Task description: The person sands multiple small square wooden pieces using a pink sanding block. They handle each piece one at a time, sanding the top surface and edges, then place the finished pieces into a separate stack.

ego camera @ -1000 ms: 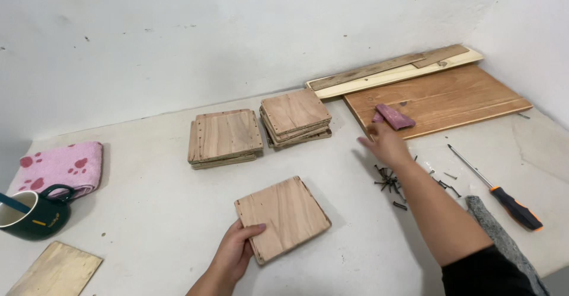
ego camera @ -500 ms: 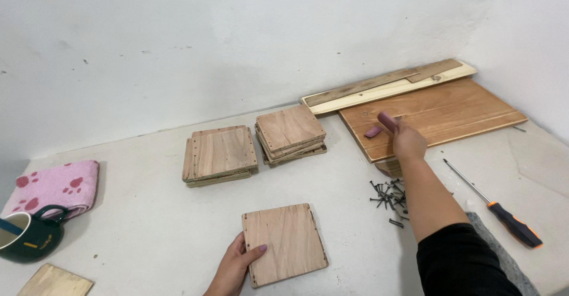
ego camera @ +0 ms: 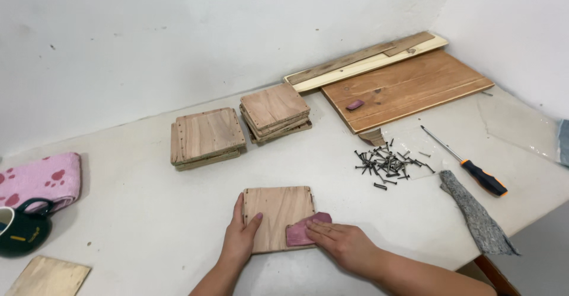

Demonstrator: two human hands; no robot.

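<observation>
— Pale, off-white and a bit scuffed: that's the surface (ego camera: 148,213), set into a corner of plain white walls (ego camera: 178,35). What lies on it?

— At the near edge, a square wooden panel (ego camera: 275,213) lies flat. The left hand (ego camera: 240,237) rests on its left edge, fingers spread and flat, thumb on top. The right hand (ego camera: 344,245) presses a purplish-red piece of sandpaper (ego camera: 302,232) onto the panel's lower right corner, fingers flat on it.

— And farther back?

— Two stacks of similar panels (ego camera: 207,136) (ego camera: 274,111) sit near the wall. In the corner lie a wide brown board (ego camera: 409,85) with a small reddish scrap (ego camera: 355,104) on it, and pale planks (ego camera: 361,62) behind. A heap of dark screws (ego camera: 385,162) lies just in front of the board, a screwdriver (ego camera: 468,164) with an orange-black handle to its right, and a grey cloth (ego camera: 474,213) beside that.

— The left side?

— A pink towel with paw prints (ego camera: 41,177), a dark mug (ego camera: 21,231) and a thin plywood piece (ego camera: 47,275).
</observation>
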